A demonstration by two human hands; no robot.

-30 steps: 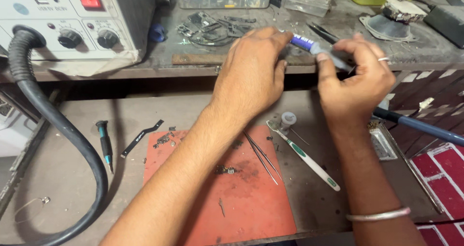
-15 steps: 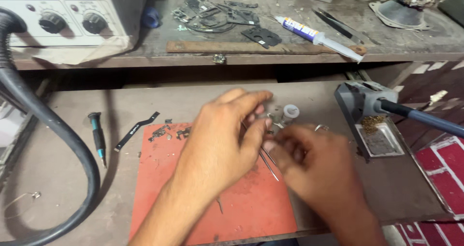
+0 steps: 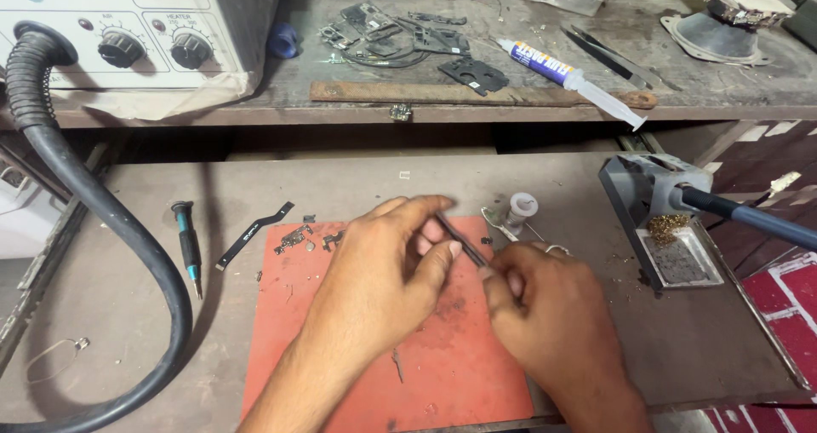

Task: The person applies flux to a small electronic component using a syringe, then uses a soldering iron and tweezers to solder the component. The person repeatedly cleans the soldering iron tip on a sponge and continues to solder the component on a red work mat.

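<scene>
Gripping thin tweezers point(image 3: 459, 239) together, both hands point(image 3: 477, 288) have dropped onto the red mat point(image 3: 442, 373).

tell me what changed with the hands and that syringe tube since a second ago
Both hands came down from the upper shelf to the red mat. The syringe tube, held a second ago, now lies let go on the shelf. The left hand and right hand now pinch a thin dark tool between them. The screwdriver, flex strip and soldering iron stand stayed put.

bare forearms, perhaps ringed right hand point(image 3: 553, 314)
</scene>
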